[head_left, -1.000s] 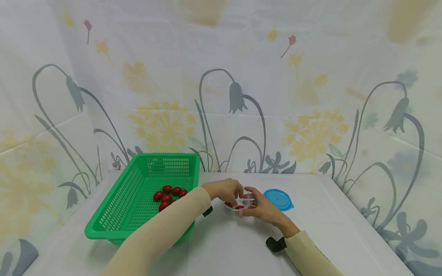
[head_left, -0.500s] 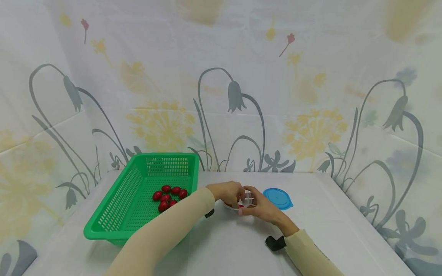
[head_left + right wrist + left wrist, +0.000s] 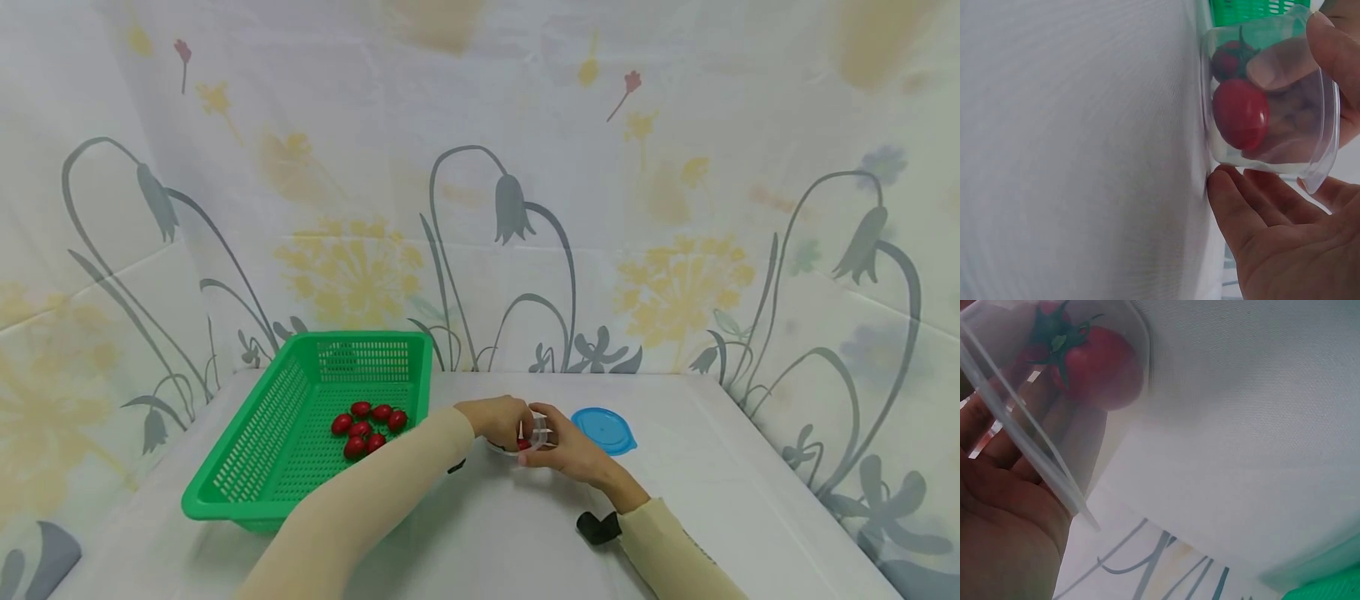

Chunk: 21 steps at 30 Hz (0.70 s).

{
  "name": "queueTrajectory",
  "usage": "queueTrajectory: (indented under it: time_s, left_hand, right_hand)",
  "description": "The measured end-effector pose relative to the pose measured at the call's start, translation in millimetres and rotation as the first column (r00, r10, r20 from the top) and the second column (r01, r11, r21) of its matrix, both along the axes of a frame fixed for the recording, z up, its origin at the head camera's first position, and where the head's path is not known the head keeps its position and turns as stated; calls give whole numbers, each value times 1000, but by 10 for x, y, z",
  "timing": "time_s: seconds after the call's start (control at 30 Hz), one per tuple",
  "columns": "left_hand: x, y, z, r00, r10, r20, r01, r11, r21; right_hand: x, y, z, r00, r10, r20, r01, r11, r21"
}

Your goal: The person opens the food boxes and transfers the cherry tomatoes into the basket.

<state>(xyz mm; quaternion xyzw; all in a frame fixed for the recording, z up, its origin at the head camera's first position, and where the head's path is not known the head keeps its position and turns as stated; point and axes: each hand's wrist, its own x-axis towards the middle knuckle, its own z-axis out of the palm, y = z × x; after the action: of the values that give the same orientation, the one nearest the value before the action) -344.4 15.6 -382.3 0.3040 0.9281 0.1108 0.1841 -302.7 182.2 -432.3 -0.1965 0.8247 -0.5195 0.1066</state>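
My right hand (image 3: 573, 454) holds a small clear plastic container (image 3: 537, 433), thumb on the near side and fingers round the far side. My left hand (image 3: 497, 419) reaches over the rim, fingers pointing down inside. A red cherry tomato (image 3: 522, 445) shows below them. Through the clear wall in the right wrist view, a fingertip lies against a tomato with green sepals (image 3: 1229, 60), just above a smooth red tomato (image 3: 1241, 114). I cannot tell whether the left fingers pinch one. In the left wrist view, a tomato (image 3: 1105, 370) shows through the wall.
To the left stands a green plastic basket (image 3: 247, 437), several cherry tomatoes (image 3: 360, 429) lying in it. Right behind my right hand, a blue lid (image 3: 603, 431) lies flat on the white tabletop (image 3: 480, 542). A floral curtain (image 3: 480, 275) closes off the back.
My left hand has moved slightly right and deeper into the container, covering more of it. The right hand keeps its hold, and the basket tomatoes have not moved.
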Motion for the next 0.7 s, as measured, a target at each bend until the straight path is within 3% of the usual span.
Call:
queueTrajectory:
  time_s: [0.5, 0.7]
  left_hand:
    - [15, 30, -63, 1000, 11, -22, -11, 1000, -5]
    - [-9, 10, -51, 1000, 4, -15, -4, 1000, 10]
  right_hand:
    - [-59, 35, -77, 1000, 25, 4, -25, 1000, -17]
    - [23, -6, 22, 1000, 13, 2, -13, 1000, -7]
